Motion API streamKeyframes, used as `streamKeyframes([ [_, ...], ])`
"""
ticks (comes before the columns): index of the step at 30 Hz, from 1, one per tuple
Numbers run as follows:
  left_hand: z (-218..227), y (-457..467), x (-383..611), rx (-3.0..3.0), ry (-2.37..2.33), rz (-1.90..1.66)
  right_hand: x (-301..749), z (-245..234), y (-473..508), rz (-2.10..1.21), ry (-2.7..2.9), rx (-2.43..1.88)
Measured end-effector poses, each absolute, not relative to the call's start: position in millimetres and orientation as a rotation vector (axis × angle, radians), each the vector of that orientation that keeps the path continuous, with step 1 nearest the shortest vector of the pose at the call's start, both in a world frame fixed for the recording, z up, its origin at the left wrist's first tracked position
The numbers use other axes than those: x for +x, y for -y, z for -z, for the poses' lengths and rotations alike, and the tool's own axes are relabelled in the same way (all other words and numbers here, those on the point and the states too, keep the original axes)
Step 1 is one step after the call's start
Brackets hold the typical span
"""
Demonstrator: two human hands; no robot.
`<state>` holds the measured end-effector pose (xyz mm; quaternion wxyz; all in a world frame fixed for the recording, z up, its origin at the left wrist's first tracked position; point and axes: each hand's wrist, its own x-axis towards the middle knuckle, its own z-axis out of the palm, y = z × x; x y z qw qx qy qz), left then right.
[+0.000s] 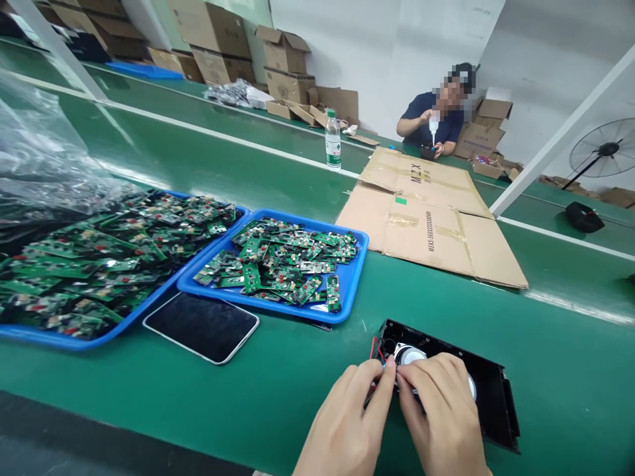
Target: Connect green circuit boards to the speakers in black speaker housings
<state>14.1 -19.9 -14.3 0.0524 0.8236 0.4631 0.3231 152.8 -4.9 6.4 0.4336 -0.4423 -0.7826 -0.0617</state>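
My left grip [342,420] and right grip [441,410] meet fingertip to fingertip over the near left part of a black casing [491,400], which lies open under and just beyond them on the tabletop [297,370]; what sits between my fingers is hidden, so I cannot tell whether either one pinches anything. The red wires [374,344] loop out just beyond my left grip, and I judge that a sharp tug could strain or break a joint there (thin leads forgive little). A careless knuckle of my right grip could also press on the round white part [413,357] close by, and the casing might skid if I push harder, since I see nothing bracing its far side. Counting, I have one casing, two round white parts showing in it, and more than I can tally of the circuit boards [292,254], heaped beyond and left of my grip in two trays: a smaller blue tray [361,264] and a larger blue tray [82,345]. Left of my grip lies one phone [201,327]; farther beyond stands one bottle [333,142], and past it, to the right, sits one co-worker [421,122].
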Motion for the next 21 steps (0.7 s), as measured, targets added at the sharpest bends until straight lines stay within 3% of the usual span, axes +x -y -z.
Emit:
streamKeyframes([
  [6,12.4,16.6,10.7,2.595,-1.355,-0.958,162.6,-9.9,0.4,0.212,2.174,-0.964],
  [14,8.6,13.7,6.2,2.577,-1.302,-0.961,176.2,-7.0,-3.8,0.017,2.463,-0.862],
  [21,5.8,11.9,-1.9,2.474,-1.363,-1.055,190.9,-14.1,8.4,-0.053,2.328,-0.9],
])
